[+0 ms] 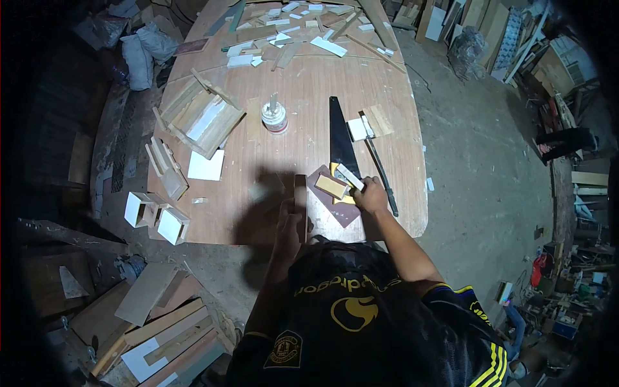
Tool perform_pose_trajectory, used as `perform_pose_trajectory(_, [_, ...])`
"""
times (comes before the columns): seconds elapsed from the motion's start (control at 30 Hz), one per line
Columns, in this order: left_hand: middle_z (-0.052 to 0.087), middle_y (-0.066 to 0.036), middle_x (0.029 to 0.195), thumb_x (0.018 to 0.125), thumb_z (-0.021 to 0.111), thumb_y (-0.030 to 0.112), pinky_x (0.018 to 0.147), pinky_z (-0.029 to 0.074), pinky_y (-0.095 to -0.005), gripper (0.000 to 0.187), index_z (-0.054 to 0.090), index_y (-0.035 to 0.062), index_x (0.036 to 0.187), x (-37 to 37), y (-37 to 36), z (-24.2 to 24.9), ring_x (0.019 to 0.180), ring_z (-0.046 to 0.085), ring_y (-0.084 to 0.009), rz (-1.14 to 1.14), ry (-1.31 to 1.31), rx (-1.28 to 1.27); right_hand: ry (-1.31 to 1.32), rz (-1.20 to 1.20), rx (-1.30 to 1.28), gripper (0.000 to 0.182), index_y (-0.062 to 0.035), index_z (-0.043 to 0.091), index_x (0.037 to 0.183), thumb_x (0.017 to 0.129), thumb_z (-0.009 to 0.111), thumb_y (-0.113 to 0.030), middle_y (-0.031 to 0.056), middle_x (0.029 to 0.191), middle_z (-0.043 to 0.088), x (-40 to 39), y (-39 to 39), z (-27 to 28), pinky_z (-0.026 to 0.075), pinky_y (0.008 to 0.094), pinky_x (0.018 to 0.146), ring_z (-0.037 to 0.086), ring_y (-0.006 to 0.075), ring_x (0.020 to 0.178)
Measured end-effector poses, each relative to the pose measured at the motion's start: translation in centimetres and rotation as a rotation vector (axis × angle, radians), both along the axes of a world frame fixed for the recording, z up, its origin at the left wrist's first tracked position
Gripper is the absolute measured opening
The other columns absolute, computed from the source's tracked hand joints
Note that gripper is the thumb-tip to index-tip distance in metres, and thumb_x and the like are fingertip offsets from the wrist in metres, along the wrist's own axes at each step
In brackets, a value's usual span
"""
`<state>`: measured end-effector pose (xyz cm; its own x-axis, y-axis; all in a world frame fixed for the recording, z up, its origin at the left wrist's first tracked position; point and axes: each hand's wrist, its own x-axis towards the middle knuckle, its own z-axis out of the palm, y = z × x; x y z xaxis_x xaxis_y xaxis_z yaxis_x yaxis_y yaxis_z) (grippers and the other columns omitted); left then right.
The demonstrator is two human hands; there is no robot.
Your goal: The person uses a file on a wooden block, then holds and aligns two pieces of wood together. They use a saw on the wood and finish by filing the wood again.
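Note:
My left hand (291, 219) is closed around a narrow wooden board (300, 188) held upright near the table's front edge. My right hand (372, 195) grips the near end of a short white-faced wood strip (350, 177). Below that strip lies a handsaw (342, 135), its black blade pointing away from me and its yellow handle partly covered. A small tan wood block (331, 187) rests on a maroon sheet, perhaps sandpaper (343, 215), beside the right hand. To the right of the saw is a long thin dark bar (382, 174).
The wooden table (290, 148) carries a glue-smeared white tub (275, 118), a box-like wooden assembly (205, 116) and smaller assemblies (169, 169) at left. Several offcuts (329, 46) cover the far end. Boards (161, 322) are piled on the floor at lower left.

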<state>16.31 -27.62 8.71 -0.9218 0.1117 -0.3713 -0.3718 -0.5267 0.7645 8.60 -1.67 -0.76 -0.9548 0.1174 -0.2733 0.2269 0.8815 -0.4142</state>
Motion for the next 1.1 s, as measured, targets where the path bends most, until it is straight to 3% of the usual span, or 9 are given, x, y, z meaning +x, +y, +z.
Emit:
perform_pose_trajectory(0.07, [0.054, -0.006, 0.088, 0.088, 0.043, 0.011, 0.061, 0.049, -0.0273, 0.031, 0.044, 0.0064, 0.119, -0.5, 0.5, 0.1, 0.07, 0.057, -0.0136, 0.011, 0.044, 0.019, 0.135, 0.014, -0.026, 0.034, -0.0042, 0.062, 0.11, 0.084, 0.066, -0.026, 0.0146, 0.1, 0.065, 0.8, 0.2, 0.5, 0.054, 0.0402, 0.078, 0.067, 0.0299, 0.087])
perform_pose_trajectory(0.17, [0.052, -0.005, 0.089, 0.09, 0.041, 0.011, 0.057, 0.047, -0.0238, 0.033, 0.042, 0.0077, 0.122, -1.3, 1.7, 1.4, 0.07, 0.055, -0.0111, 0.064, 0.05, 0.014, -0.059, -0.248, -0.862, 0.026, -0.0022, 0.049, 0.112, 0.095, 0.061, -0.018, 0.0021, 0.075, 0.063, 2.1, -1.5, 8.0, 0.05, 0.0288, 0.065, 0.061, 0.0152, 0.065])
perform_pose_trajectory(0.27, [0.052, -0.004, 0.089, 0.089, 0.041, 0.011, 0.057, 0.047, -0.0239, 0.032, 0.043, 0.0082, 0.121, -1.9, 2.4, 3.9, 0.07, 0.055, -0.0097, 0.05, 0.051, -0.106, 0.136, -0.068, -0.893, 0.025, -0.0045, 0.046, 0.115, 0.099, 0.057, -0.02, 0.0045, 0.084, 0.06, 4.5, -3.5, 12.5, 0.043, 0.0223, 0.063, 0.053, 0.0068, 0.07])
perform_pose_trajectory(0.37, [0.052, -0.004, 0.092, 0.09, 0.041, 0.01, 0.061, 0.049, -0.0248, 0.03, 0.044, 0.0081, 0.119, -2.7, 3.1, 5.3, 0.072, 0.055, -0.009, -0.009, 0.198, -0.206, -0.023, -0.042, -1.412, 0.027, -0.007, 0.041, 0.121, 0.105, 0.042, -0.029, 0.0033, 0.084, 0.053, 6.1, -4.8, 15.0, 0.043, 0.0246, 0.07, 0.05, 0.0101, 0.072])
perform_pose_trajectory(0.63, [0.056, -0.008, 0.106, 0.091, 0.046, 0.009, 0.082, 0.05, -0.0276, 0.031, 0.044, 0.0055, 0.122, -3.9, 5.3, 6.8, 0.093, 0.06, -0.0164, 0.037, 0.133, 0.077, 0.109, -0.003, -1.214, 0.021, -0.0058, 0.045, 0.119, 0.102, 0.048, -0.018, -0.0022, 0.094, 0.047, 7.4, -5.9, 18.4, 0.038, 0.022, 0.075, 0.043, 0.0056, 0.085])
perform_pose_trajectory(0.7, [0.057, -0.012, 0.117, 0.097, 0.047, 0.015, 0.094, 0.049, -0.034, 0.032, 0.043, 0.0032, 0.127, -4.0, 5.8, 6.7, 0.106, 0.062, -0.0229, 0.03, 0.523, -0.335, 0.135, -0.002, -1.235, 0.024, -0.0064, 0.048, 0.121, 0.098, 0.055, -0.012, -0.0005, 0.097, 0.049, 7.5, -6.2, 18.3, 0.039, 0.0226, 0.075, 0.044, 0.007, 0.085])
perform_pose_trajectory(0.8, [0.058, -0.02, 0.121, 0.1, 0.045, 0.021, 0.096, 0.051, -0.0395, 0.032, 0.045, -0.0006, 0.124, -3.8, 6.4, 11.0, 0.115, 0.059, -0.0273, 0.034, 0.193, 0.083, 0.364, 0.056, -1.001, 0.025, -0.0024, 0.056, 0.115, 0.094, 0.062, -0.013, 0.0012, 0.091, 0.053, 7.3, -6.7, 19.9, 0.04, 0.0236, 0.066, 0.046, 0.0089, 0.076])
perform_pose_trajectory(0.9, [0.058, -0.019, 0.12, 0.099, 0.046, 0.017, 0.096, 0.05, -0.0387, 0.033, 0.044, -0.0016, 0.126, -3.7, 5.9, 10.4, 0.115, 0.059, -0.0272, 0.049, 0.244, 0.275, 0.397, 0.045, -0.908, 0.03, 0.0007, 0.06, 0.116, 0.091, 0.066, -0.013, 0.0071, 0.091, 0.056, 7.3, -6.8, 20.7, 0.042, 0.0253, 0.067, 0.051, 0.0129, 0.077])
perform_pose_trajectory(1.1, [0.058, -0.009, 0.115, 0.1, 0.052, 0.024, 0.095, 0.049, -0.0364, 0.037, 0.042, 0.0023, 0.128, -3.3, 5.2, 10.3, 0.11, 0.06, -0.0217, 0.03, 0.382, 0.097, 0.483, 0.115, -0.808, 0.028, 0.0036, 0.062, 0.115, 0.092, 0.064, -0.012, 0.0121, 0.097, 0.057, 7.5, -7.4, 21.1, 0.045, 0.0287, 0.071, 0.055, 0.0194, 0.081])
